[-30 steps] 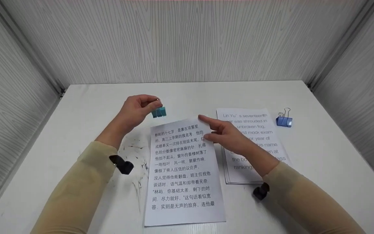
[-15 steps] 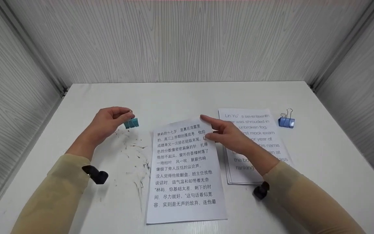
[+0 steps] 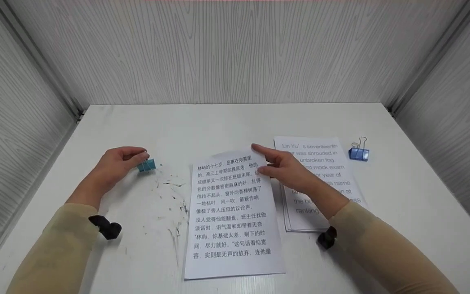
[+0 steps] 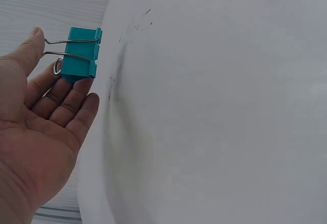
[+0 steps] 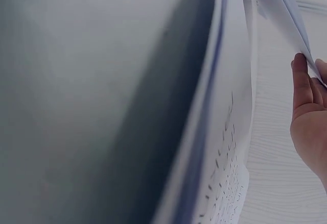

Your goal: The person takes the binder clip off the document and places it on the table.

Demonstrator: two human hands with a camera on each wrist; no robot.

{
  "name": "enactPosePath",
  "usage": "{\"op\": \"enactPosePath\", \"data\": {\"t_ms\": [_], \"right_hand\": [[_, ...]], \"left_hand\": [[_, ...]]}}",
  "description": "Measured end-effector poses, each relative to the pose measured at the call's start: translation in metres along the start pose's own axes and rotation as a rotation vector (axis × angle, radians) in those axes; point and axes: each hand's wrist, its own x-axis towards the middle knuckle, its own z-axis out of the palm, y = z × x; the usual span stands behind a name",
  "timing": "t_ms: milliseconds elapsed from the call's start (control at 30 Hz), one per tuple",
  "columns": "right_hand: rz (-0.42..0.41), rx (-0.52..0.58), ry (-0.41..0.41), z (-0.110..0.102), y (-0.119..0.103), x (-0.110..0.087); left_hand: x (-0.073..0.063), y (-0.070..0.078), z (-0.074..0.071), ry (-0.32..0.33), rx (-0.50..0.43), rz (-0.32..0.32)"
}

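Over the left side of the table, my left hand pinches a teal binder clip by its wire handles. In the left wrist view the clip sticks out beyond the thumb and fingers, with nothing in its mouth. My right hand grips the upper right edge of a few white sheets printed with Chinese text. Their top end is raised and the lower end lies close to the table front. The right wrist view shows the held sheets between thumb and fingers.
Right of the held sheets lies a stack of pages with English print, partly covered by the right hand and forearm. A blue binder clip stands beyond it. Dark scuffs mark the white table; a grained panel rises behind.
My left hand has moved left and nearer with the teal binder clip, away from the top of the sheets. The right hand and the sheets have stayed almost in place.
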Motion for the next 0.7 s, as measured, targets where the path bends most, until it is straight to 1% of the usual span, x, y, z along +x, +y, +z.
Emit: {"op": "enactPosePath", "data": {"t_ms": [100, 367, 700], "right_hand": [[0.011, -0.017, 0.010, 0.000, 0.000, 0.001], [0.026, -0.013, 0.017, -0.002, -0.001, 0.010], [0.054, -0.061, 0.051, -0.005, -0.001, 0.019]], "left_hand": [[-0.001, -0.003, -0.002, -0.006, 0.011, -0.009], [0.001, -0.009, -0.002, -0.020, 0.011, -0.027], [0.003, -0.011, 0.000, -0.024, 0.048, -0.023]]}}
